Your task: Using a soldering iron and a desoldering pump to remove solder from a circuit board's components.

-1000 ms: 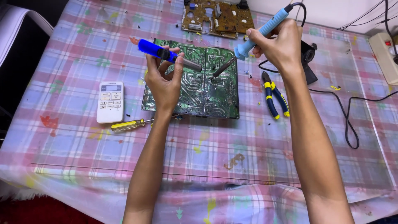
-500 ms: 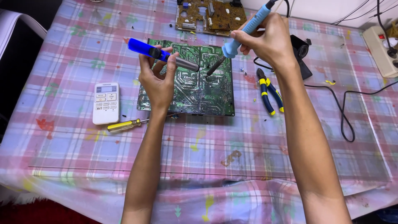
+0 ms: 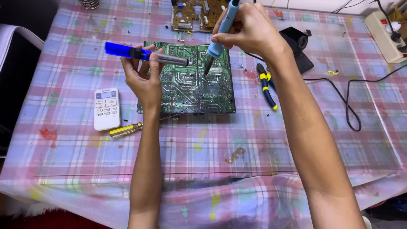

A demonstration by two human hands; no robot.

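Head view, looking straight down at the table. The left hand [image 3: 144,80] is wrapped around a blue-handled desoldering pump [image 3: 146,55], fingers curled over the dark middle of its barrel, the blue end sticking out to the hand's left and the grey metal nose pointing right. That nose sits over the top edge of the green circuit board [image 3: 190,85], which lies flat, track side up, directly under and to the right of this hand.

The right hand [image 3: 248,32] is clenched on a light blue soldering iron [image 3: 222,27], gripped like a pen, handle up and tilted, the dark tip angled down and to the hand's lower left. The tip is on or just above the board's upper middle; contact cannot be told from here. The pump's nose and the iron's tip are near each other, a small gap between them.

Left of the left wrist lies a white remote control [image 3: 106,108], and just below it a yellow-handled screwdriver [image 3: 126,129]. Under the right forearm, just right of the board, are blue and yellow pliers [image 3: 266,85]. Beyond the right hand sits a brown circuit board [image 3: 190,15]; to its right a black stand [image 3: 299,46] and a black cable [image 3: 347,101] looping across the checked tablecloth [image 3: 212,148].
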